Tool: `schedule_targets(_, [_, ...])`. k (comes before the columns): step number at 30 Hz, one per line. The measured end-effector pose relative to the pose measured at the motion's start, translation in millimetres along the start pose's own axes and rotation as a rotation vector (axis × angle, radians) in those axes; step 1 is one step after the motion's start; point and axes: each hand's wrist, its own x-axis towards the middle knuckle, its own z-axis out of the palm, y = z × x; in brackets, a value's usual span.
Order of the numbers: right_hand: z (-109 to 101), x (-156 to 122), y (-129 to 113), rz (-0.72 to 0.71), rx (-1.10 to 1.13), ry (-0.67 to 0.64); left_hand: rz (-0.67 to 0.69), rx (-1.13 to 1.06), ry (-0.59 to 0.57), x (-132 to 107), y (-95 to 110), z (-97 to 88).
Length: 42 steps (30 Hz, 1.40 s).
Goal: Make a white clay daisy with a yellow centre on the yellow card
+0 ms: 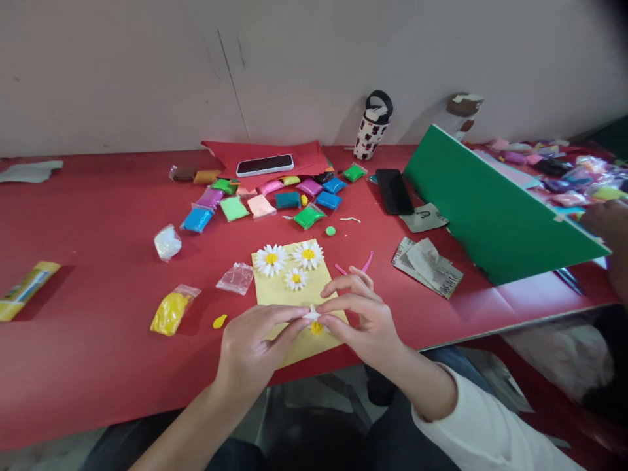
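White clay piece [312,314], just above the yellow card [275,296], is pinched by your left hand [250,353] and right hand [366,320]; press it softly, evenly.

Both hands meet at the fingertips: the left hand [248,350] and right hand [366,320] pinch together, wrists apart, forearms angling in from below.

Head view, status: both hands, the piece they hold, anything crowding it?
Left hand and right hand both pinch small white clay piece. Held over yellow paper card. Three white clay daisies beyond, apart; small yellow clay blob just beneath.
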Motion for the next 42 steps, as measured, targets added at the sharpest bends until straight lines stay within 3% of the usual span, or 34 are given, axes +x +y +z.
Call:
schedule_targets(24, [6,-1,5,0.02,0.037,-0.048,-0.003,-0.048,-0.031,-8,-5,5.7])
schedule_targets(42, [7,-1,3,0.025,0.048,-0.021,-0.197,-0.102,-0.074,-11,-6,7.2])
